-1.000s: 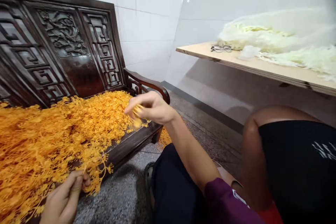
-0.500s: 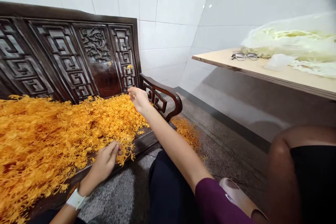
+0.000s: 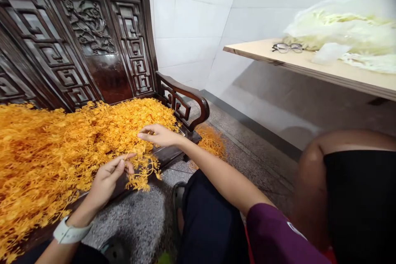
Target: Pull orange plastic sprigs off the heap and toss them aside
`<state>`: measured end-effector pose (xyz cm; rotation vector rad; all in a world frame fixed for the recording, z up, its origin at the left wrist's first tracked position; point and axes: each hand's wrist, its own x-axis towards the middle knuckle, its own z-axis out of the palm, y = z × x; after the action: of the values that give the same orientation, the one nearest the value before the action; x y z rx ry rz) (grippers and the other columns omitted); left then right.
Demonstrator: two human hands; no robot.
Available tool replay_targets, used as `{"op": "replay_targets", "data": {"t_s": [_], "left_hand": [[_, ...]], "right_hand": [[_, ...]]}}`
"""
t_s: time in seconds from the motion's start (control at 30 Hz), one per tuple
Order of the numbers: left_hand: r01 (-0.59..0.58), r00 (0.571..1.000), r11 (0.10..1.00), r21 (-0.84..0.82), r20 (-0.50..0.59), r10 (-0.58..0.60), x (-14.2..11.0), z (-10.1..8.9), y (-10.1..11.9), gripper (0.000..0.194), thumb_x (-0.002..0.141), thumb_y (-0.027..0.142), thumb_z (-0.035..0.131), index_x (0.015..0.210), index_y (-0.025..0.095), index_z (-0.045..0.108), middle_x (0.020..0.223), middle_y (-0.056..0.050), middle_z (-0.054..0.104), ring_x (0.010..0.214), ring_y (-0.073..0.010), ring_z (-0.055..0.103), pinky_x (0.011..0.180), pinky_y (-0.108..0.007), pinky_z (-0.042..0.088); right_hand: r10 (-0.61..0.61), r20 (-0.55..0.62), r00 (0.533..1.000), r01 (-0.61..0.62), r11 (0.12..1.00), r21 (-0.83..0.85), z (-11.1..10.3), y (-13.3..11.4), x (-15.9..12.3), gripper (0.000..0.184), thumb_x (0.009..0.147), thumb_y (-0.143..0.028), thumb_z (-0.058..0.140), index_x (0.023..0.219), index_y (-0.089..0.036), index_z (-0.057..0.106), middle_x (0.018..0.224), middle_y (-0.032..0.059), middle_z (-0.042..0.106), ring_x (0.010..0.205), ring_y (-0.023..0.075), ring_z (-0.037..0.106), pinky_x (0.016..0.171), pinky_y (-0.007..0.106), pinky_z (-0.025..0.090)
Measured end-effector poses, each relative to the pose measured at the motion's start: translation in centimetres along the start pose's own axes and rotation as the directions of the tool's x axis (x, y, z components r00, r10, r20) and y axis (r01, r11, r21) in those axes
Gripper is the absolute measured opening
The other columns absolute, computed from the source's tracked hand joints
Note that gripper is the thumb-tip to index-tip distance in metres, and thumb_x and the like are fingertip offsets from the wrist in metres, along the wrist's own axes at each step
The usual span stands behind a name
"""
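My left hand is closed in a pinch on an orange plastic sprig, whose thin branching strands hang past the front edge of the bench. My right hand is just above that sprig, its fingers stretched out and a gap showing between thumb and fingers. Nothing shows in its grasp. A deep heap of similar orange sprigs covers the seat of a dark carved wooden bench, on the left and behind both hands.
The bench's curved armrest is beyond my right hand. On the floor beside it lies an orange stringy pile. At right, a wooden tabletop carries glasses and a clear bag of pale yellow pieces. A person's bent knee is at right.
My right hand has come down from near the armrest toward my left hand. Two small orange bits that were in the air before the bench back are gone from there. The view has tilted down.
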<state>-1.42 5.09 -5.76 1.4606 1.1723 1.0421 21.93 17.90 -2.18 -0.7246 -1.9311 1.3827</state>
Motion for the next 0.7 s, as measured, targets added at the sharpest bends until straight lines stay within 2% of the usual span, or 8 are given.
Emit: {"op": "replay_targets", "data": {"t_s": [0.07, 0.13, 0.23, 0.33, 0.43, 0.53, 0.6, 0.7], "left_hand": [[0.026, 1.0, 0.994, -0.109, -0.008, -0.027, 0.4, 0.2, 0.2, 0.046, 0.096, 0.052, 0.068, 0.121, 0.014, 0.073, 0.075, -0.004, 0.067, 0.074, -0.0192, 0.061, 0.077, -0.032, 0.048], [0.058, 0.998, 0.984, -0.167, 0.021, -0.056, 0.6, 0.5, 0.4, 0.047, 0.094, 0.053, 0.07, 0.122, 0.015, 0.073, 0.072, -0.003, 0.066, 0.072, -0.0185, 0.06, 0.076, -0.031, 0.047], [0.085, 0.995, 0.975, -0.205, 0.064, -0.073, 1.0, 1.0, 0.6, 0.048, 0.094, 0.053, 0.071, 0.124, 0.015, 0.07, 0.07, -0.002, 0.065, 0.071, -0.0181, 0.059, 0.073, -0.03, 0.045], [0.103, 0.994, 0.964, -0.244, 0.06, -0.091, 1.1, 1.3, 1.0, 0.05, 0.094, 0.051, 0.071, 0.129, 0.016, 0.067, 0.068, -0.001, 0.063, 0.07, -0.0177, 0.058, 0.072, -0.029, 0.045], [0.138, 0.99, 0.955, -0.261, 0.064, -0.126, 1.2, 1.3, 1.2, 0.047, 0.094, 0.05, 0.07, 0.125, 0.015, 0.069, 0.064, 0.0, 0.059, 0.07, -0.0176, 0.057, 0.074, -0.029, 0.046], [0.131, 0.991, 0.966, -0.223, 0.063, -0.12, 1.1, 1.0, 0.9, 0.042, 0.094, 0.057, 0.066, 0.104, 0.016, 0.072, 0.059, 0.001, 0.052, 0.068, -0.0183, 0.056, 0.073, -0.029, 0.048], [0.126, 0.992, 0.983, -0.134, 0.038, -0.122, 1.2, 0.9, 0.3, 0.045, 0.094, 0.061, 0.064, 0.087, 0.017, 0.069, 0.057, 0.001, 0.046, 0.063, -0.0175, 0.053, 0.067, -0.029, 0.047], [0.137, 0.99, 0.99, -0.018, -0.018, -0.138, 1.4, 1.0, -0.6, 0.045, 0.089, 0.062, 0.069, 0.083, 0.018, 0.066, 0.057, 0.003, 0.043, 0.055, -0.0143, 0.044, 0.055, -0.026, 0.042]], "right_hand": [[-0.013, 0.109, 0.994, 0.016, 1.0, -0.024, 0.6, 0.5, -0.2, 0.029, 0.092, -0.047, 0.075, 0.099, -0.018, 0.075, 0.097, 0.0028, 0.074, 0.087, 0.0152, 0.063, 0.084, 0.029, 0.049], [0.024, 0.2, 0.98, -0.033, 0.999, 0.039, 1.0, 0.7, -0.3, 0.035, 0.097, -0.052, 0.068, 0.099, -0.019, 0.075, 0.099, 0.0035, 0.074, 0.084, 0.0146, 0.062, 0.08, 0.028, 0.05], [0.049, 0.289, 0.956, -0.099, 0.982, 0.16, 0.7, 0.6, -0.6, 0.032, 0.1, -0.047, 0.065, 0.108, -0.018, 0.075, 0.107, 0.0047, 0.074, 0.083, 0.0128, 0.064, 0.077, 0.027, 0.051], [0.024, 0.236, 0.972, -0.061, 0.986, 0.154, -0.1, -0.1, -1.2, 0.023, 0.092, -0.035, 0.077, 0.107, -0.017, 0.075, 0.105, 0.0029, 0.074, 0.085, 0.0111, 0.063, 0.079, 0.024, 0.051], [0.077, 0.128, 0.989, -0.096, 0.983, 0.154, -0.4, -0.6, -1.8, 0.027, 0.089, -0.04, 0.079, 0.103, -0.017, 0.075, 0.096, 0.0009, 0.072, 0.077, 0.0094, 0.059, 0.072, 0.022, 0.049], [0.129, 0.034, 0.991, -0.133, 0.979, 0.154, -0.2, -0.7, -1.9, 0.037, 0.087, -0.052, 0.079, 0.092, -0.016, 0.07, 0.084, -0.0013, 0.066, 0.066, 0.0084, 0.053, 0.063, 0.022, 0.046], [0.119, 0.026, 0.993, -0.121, 0.985, 0.122, 0.0, -0.5, -1.6, 0.041, 0.086, -0.056, 0.079, 0.087, -0.017, 0.066, 0.079, -0.0028, 0.063, 0.063, 0.0088, 0.053, 0.061, 0.022, 0.043], [0.055, -0.006, 0.998, -0.055, 0.998, 0.013, -0.2, -0.5, -1.1, 0.038, 0.089, -0.054, 0.077, 0.085, -0.019, 0.064, 0.076, -0.0041, 0.06, 0.068, 0.011, 0.054, 0.066, 0.023, 0.042]]}}
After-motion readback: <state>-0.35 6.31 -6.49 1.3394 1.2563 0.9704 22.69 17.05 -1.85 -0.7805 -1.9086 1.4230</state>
